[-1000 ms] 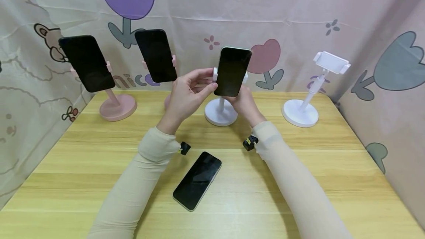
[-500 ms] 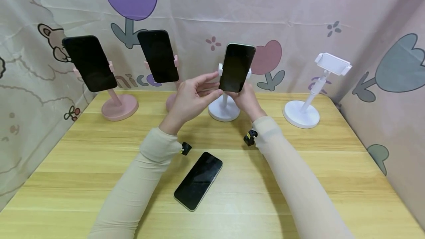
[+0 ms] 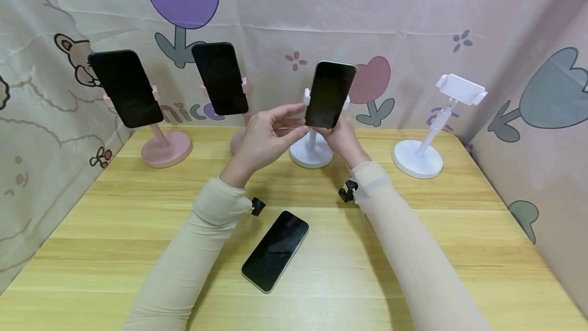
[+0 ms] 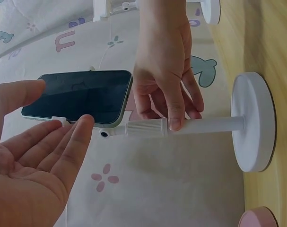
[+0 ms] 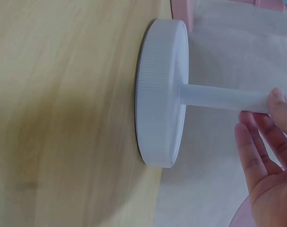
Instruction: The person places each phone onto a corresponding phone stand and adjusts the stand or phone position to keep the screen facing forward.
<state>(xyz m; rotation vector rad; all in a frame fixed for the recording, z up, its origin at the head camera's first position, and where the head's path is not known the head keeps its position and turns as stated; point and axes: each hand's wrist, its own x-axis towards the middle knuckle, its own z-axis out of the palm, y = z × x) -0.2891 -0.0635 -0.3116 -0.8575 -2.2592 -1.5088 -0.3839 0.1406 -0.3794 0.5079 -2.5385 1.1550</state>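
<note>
A dark-screened smartphone (image 3: 329, 95) sits tilted in the clamp of a white phone stand (image 3: 311, 153). My right hand (image 3: 342, 139) is behind and below it, its thumb and fingers pinching the stand's pole, as the right wrist view shows on the hand (image 5: 271, 156). My left hand (image 3: 266, 137) is beside the phone's lower left corner, fingers fairly straight and spread. In the left wrist view the fingers of that hand (image 4: 44, 156) lie close to the clamp and the phone's edge; whether they touch is unclear.
Two pink stands hold smartphones at the left: one phone (image 3: 126, 88) on the outer pink stand (image 3: 167, 149), another phone (image 3: 220, 78) farther in. A white stand (image 3: 417, 158) without a phone stands at the right. Another smartphone (image 3: 275, 252) lies on the wooden table (image 3: 349, 280).
The phone on the white stand has risen and shifted slightly right. My left thumb has slid off the phone's face to below its corner. The right hand stays at the pole.
</note>
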